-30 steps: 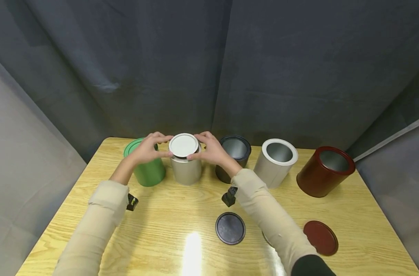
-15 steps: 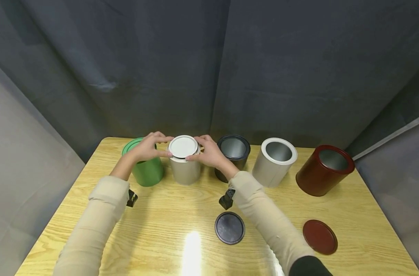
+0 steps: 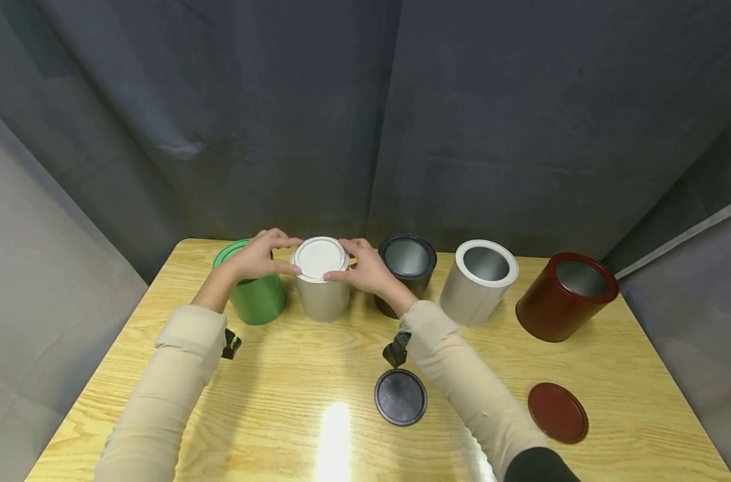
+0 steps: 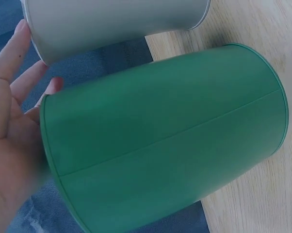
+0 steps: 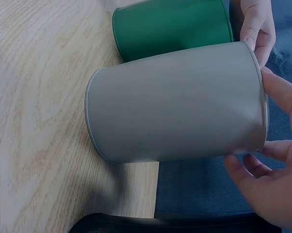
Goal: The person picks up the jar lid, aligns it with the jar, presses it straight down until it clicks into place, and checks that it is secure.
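Note:
A white lid (image 3: 320,258) lies flat on the top of a light grey can (image 3: 325,301), which stands upright on the table. My left hand (image 3: 258,260) holds the lid's left edge, thumb in front and index finger behind. From the other side my right hand (image 3: 368,268) grips the edge the same way. In the right wrist view, the right fingertips are right at the rim of the grey can (image 5: 180,107). A green can (image 3: 260,301) stands under my left hand, and its side fills most of the left wrist view.
To the right stand an open black can (image 3: 410,268), an open white-rimmed can (image 3: 476,294) and an open dark red can (image 3: 552,308). A black lid (image 3: 401,397) and a dark red lid (image 3: 558,413) lie nearer on the wooden table (image 3: 281,402). Dark curtain (image 3: 365,120) hangs behind.
The white lid has gone down onto the grey can; the dark gap under its front edge is no longer visible. Both hands stay at its edge and have barely moved.

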`<state>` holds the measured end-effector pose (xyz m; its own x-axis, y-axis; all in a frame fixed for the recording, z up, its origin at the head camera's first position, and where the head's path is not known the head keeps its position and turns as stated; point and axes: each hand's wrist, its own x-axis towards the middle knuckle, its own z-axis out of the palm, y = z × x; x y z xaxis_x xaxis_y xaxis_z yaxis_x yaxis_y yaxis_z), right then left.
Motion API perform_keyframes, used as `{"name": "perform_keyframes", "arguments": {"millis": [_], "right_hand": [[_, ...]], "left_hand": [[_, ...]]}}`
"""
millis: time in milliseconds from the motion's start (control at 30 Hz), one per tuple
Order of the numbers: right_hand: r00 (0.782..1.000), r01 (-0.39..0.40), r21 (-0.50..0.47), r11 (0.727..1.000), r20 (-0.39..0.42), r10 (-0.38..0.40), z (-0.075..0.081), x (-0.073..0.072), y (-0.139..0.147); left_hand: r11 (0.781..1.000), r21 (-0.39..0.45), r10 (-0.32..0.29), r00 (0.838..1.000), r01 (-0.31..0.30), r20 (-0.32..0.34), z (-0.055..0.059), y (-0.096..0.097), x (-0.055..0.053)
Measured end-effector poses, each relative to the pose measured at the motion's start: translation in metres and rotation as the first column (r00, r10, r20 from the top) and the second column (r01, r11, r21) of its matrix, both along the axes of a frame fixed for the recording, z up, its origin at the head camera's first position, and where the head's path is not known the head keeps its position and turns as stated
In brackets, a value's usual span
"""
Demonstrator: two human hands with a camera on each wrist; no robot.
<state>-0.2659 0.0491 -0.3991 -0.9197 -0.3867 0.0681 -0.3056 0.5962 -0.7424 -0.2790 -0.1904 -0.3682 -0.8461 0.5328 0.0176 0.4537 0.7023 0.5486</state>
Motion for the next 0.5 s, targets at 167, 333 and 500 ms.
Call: {"name": "perform_keyframes", "arguments": {"millis": [167, 333, 500], "right_hand": [[1.0, 0.006, -0.023, 1.0, -0.025, -0.007, -0.003, 0.002, 0.0], [0.998, 0.054, -0.124, 0.991, -0.016, -0.056, -0.006, 0.005, -0.002], [0.994, 0.113, -0.235, 0.966, 0.031, -0.109, -0.011, 0.007, -0.006]], "left_hand": [[1.0, 0.013, 0.022, 0.999, -0.022, -0.025, -0.001, 0.002, 0.001], [0.998, 0.038, 0.06, 0.994, -0.057, -0.092, -0.008, 0.003, -0.001], [0.998, 0.018, 0.067, 0.991, -0.066, -0.115, -0.01, 0.005, -0.003]]}}
